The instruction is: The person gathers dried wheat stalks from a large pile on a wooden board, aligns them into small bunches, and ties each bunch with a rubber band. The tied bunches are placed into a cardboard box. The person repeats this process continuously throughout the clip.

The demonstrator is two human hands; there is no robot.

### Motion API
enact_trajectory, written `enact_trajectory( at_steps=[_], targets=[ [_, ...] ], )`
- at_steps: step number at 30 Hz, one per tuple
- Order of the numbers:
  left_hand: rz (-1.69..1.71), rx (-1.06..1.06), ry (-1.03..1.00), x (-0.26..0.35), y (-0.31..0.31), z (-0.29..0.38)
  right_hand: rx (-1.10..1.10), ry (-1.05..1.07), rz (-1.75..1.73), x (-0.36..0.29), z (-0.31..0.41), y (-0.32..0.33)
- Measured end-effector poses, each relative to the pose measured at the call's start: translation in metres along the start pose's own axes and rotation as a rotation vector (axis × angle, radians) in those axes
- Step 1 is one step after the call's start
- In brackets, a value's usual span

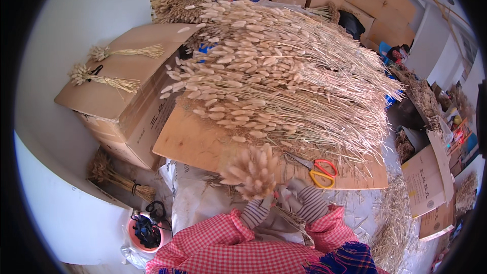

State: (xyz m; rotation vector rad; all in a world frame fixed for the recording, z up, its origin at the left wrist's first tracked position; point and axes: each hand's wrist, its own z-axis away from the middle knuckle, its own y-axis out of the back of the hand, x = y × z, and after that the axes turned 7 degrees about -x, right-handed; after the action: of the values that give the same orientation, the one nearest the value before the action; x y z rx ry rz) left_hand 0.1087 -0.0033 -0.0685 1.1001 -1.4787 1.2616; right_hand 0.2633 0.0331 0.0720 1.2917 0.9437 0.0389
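A fluffy bunch of bunny-tail grass (251, 171) is held upright in front of me, its seed heads leaning left. My left hand (271, 199) is closed around its stems just below the heads, partly hidden by them. Close beside it, my right hand (291, 196) is at the stems, blurred; its grip is unclear. Loose stems (291, 217) trail below both hands. Scissors with one red and one yellow handle (321, 173) lie on the wooden board (186, 133), just beyond my right hand. A large heap of dried bunny-tail grass (281, 72) covers most of the board.
Two small tied bunches (125, 51) lie on a cardboard box (133, 121) at left. Below it, another tied bundle (125, 180) lies near a pink bucket (133, 236) of dark bands. Open cartons (424, 182) and straw litter (390, 224) are at right.
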Motion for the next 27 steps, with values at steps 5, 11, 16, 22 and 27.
enact_trajectory(
  at_steps=[5,11,16,22,27],
  targets=[
    [-0.145,-0.021,-0.111,-0.01,0.002,-0.004,0.322,0.253,0.04,-0.035,-0.03,0.009],
    [0.032,0.098,-0.202,0.033,0.008,-0.013,0.273,0.47,0.24,-0.064,-0.043,0.004],
    [0.012,0.041,-0.237,0.046,0.004,-0.003,0.175,0.523,-0.023,-0.056,-0.03,0.026],
    [-0.05,-0.137,-0.137,0.051,0.015,0.015,0.178,0.218,-0.271,-0.022,-0.011,0.028],
    [0.097,-0.096,0.018,0.065,0.007,0.008,-0.406,0.007,-0.204,0.004,-0.001,-0.005]
  ],
)
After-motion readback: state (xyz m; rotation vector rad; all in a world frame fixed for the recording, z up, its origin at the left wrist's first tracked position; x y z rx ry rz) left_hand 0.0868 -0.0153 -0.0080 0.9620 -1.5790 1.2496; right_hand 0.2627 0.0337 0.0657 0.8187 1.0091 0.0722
